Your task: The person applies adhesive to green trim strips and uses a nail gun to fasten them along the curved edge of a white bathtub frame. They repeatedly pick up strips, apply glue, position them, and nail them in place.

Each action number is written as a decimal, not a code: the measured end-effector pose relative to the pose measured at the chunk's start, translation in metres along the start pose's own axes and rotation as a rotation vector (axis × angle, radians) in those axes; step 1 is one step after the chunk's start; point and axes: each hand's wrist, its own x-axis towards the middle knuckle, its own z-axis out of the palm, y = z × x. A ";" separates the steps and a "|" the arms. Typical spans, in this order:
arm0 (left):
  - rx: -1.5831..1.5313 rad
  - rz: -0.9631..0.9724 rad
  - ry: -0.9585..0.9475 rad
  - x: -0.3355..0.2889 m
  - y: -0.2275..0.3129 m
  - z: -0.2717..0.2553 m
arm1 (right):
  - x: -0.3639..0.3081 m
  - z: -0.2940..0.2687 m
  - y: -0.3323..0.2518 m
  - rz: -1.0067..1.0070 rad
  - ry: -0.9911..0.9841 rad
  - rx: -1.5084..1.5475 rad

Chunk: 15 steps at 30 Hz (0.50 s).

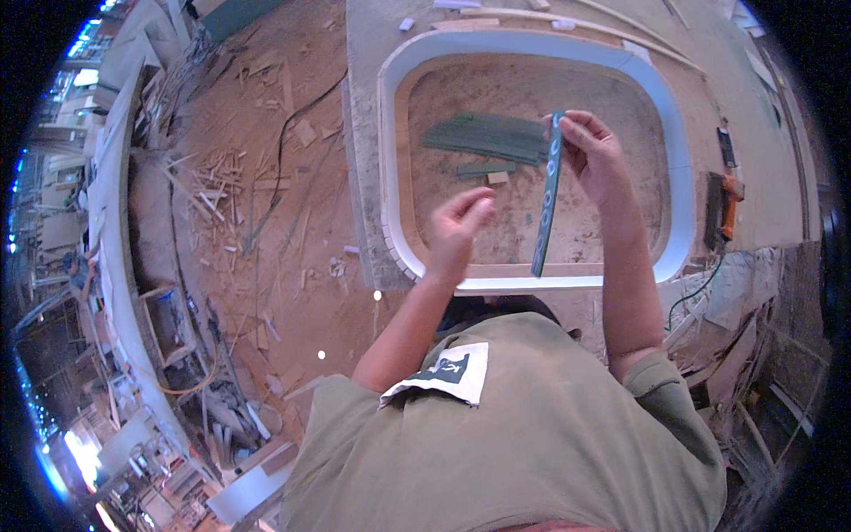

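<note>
printed white patch (449, 370), on olive shirt (541, 426), wording not clearly readable

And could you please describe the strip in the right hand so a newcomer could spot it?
Find the big, rounded white frame. Over its opening, the right hand holds a green strip marked with pale rings, unlike the plainer green pile inside.

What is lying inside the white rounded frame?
Inside the frame lie many green strips and, near them, a small pale block. The left hand, right hand and held strip cover some parts; what lies behind them cannot be seen.
</note>
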 end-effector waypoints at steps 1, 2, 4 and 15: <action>0.131 0.128 0.091 -0.002 0.006 -0.018 | 0.005 -0.002 -0.001 0.010 0.071 -0.052; 0.192 0.203 0.222 -0.001 0.009 -0.038 | 0.011 -0.004 0.002 0.020 0.143 -0.104; 0.309 0.288 0.438 0.003 0.018 -0.080 | 0.023 -0.005 0.018 0.054 0.152 -0.173; 0.757 0.229 0.508 0.031 0.029 -0.143 | 0.069 0.096 0.123 0.178 -0.007 -0.479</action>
